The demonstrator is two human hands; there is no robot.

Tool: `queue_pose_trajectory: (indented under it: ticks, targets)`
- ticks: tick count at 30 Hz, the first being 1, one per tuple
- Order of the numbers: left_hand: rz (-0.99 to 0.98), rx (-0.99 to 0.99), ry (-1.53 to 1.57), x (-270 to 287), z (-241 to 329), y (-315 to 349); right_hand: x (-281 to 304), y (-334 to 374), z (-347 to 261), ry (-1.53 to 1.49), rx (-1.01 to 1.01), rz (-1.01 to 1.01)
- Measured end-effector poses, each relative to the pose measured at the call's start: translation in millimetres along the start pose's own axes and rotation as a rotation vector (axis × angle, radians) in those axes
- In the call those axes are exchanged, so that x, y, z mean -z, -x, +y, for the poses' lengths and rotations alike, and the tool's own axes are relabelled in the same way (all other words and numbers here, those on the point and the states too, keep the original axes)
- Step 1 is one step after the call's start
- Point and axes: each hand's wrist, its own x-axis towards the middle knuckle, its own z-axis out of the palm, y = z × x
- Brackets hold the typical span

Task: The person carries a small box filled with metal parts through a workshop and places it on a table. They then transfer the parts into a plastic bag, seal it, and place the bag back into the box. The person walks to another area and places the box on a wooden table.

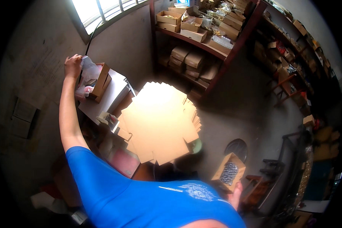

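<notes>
Clenching a plastic bag [89, 69], the left hand [73, 66] is raised beside an open carton [102, 83] at the white tabletop's [116, 86] wall-side edge; the right hand [236, 195] grasps a cardboard box [237, 178] of shiny pieces [228, 172]. Beyond stacked cardboard [157, 123] stands a loaded shelf [216, 52].

Left hand [73, 67] out by the wall [34, 64], fingers closed on a translucent plastic bag [89, 69] at a brown box [102, 84]. Right hand [236, 195] low, holding an open cardboard box [218, 173] of small shiny dark parts [229, 173]. Fanned stack of cardboard sheets [159, 121] between. Boxes fill the rack [201, 45]; barred window [111, 11] upper left.
</notes>
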Motion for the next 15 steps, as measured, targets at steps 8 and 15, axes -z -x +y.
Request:
queue_pose_trajectory:
  ticks: [8,15]
  targets:
    - [0.258,-0.271,0.792,-84,16,-20,112,-23,87,-0.251,-0.043,0.28]
    - [-0.014,-0.259,0.948,82,235,-80,139,1,0,-0.198,-0.004,0.303]
